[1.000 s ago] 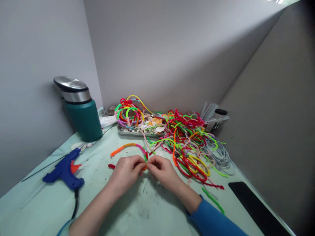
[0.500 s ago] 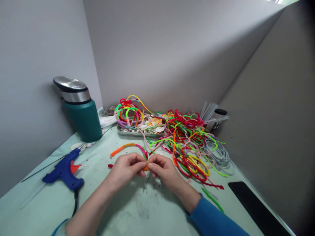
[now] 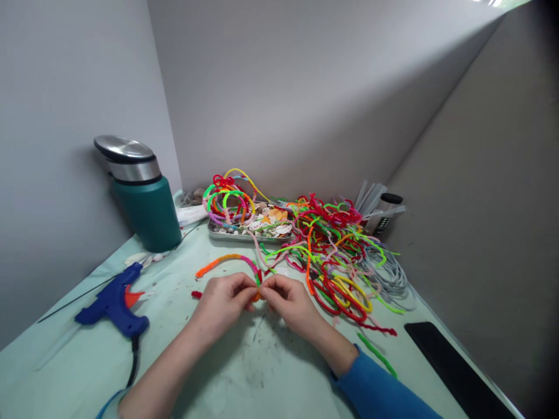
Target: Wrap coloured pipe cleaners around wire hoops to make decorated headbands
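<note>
Near the middle of the table, my left hand (image 3: 227,299) and my right hand (image 3: 288,299) meet fingertip to fingertip. Both are closed in a pinch on a small orange piece of pipe cleaner (image 3: 257,297), mostly covered by the fingers. Just beyond them a curved pipe cleaner (image 3: 227,258) in orange, magenta and green runs down to the fingertips; whether it joins the pinched piece I cannot tell. A short red end (image 3: 196,295) shows left of my left hand.
A blue glue gun (image 3: 111,305) lies at left, before a teal bottle (image 3: 146,212). Behind my hands are a metal tray (image 3: 248,237) of small pieces and a tangled pile of pipe cleaners (image 3: 332,233). Red-handled scissors (image 3: 349,308) and a black flat object (image 3: 454,366) lie at right.
The fingertips have shifted slightly and my right hand has edged a little to the left. Less of the orange piece shows between them.
</note>
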A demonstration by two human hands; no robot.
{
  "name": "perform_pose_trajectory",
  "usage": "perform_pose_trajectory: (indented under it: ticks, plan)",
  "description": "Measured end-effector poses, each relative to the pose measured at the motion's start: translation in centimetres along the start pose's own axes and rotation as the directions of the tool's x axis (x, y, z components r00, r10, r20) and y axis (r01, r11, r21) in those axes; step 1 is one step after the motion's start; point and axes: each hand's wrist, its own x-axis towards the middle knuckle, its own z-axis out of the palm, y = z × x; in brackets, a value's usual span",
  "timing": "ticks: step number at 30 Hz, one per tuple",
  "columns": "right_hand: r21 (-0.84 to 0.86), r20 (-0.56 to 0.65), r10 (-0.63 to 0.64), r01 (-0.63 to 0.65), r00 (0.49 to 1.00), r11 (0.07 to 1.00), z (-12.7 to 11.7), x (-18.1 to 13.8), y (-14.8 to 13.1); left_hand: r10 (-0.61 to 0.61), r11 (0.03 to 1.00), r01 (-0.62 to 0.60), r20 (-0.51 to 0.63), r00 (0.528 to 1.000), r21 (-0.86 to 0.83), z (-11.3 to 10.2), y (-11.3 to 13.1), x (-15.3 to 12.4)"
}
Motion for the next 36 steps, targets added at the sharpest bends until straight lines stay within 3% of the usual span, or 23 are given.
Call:
perform_pose_trajectory:
  ticks: [3,12,19,22,30,36]
  plan:
    - [0.181,0.056,0.107,-0.115,0.993,0.977,-0.1,0.3,0.2,0.014,1.0,-0.014,0.016,1.0,-0.007,0.0,0.0,0.0]
    - [0.395,0.237,0.205,-0.287,0.95,0.873,-0.5,0.0,0.4,0.014,0.99,-0.004,0.071,0.997,-0.141,-0.1,0.5,-0.1]
    - [0.312,0.061,0.153,-0.164,0.986,0.936,0.8,0.1,0.4,-0.066,0.987,0.06,-0.032,0.997,-0.151,0.4,-0.3,0.3]
    - [0.296,0.022,0.155,-0.155,0.988,0.943,1.2,0.1,0.5,-0.102,0.975,0.095,-0.026,0.994,-0.2,0.5,-0.7,0.5]
    - [0.367,-0.02,0.23,-0.206,0.973,0.907,1.0,0.3,0.6,-0.228,0.917,0.232,0.052,0.972,-0.325,0.5,-0.6,0.6]
    - [0.334,-0.033,0.21,-0.187,0.977,0.924,1.4,0.3,0.8,-0.206,0.93,0.202,0.021,0.978,-0.308,0.6,-0.9,0.6]
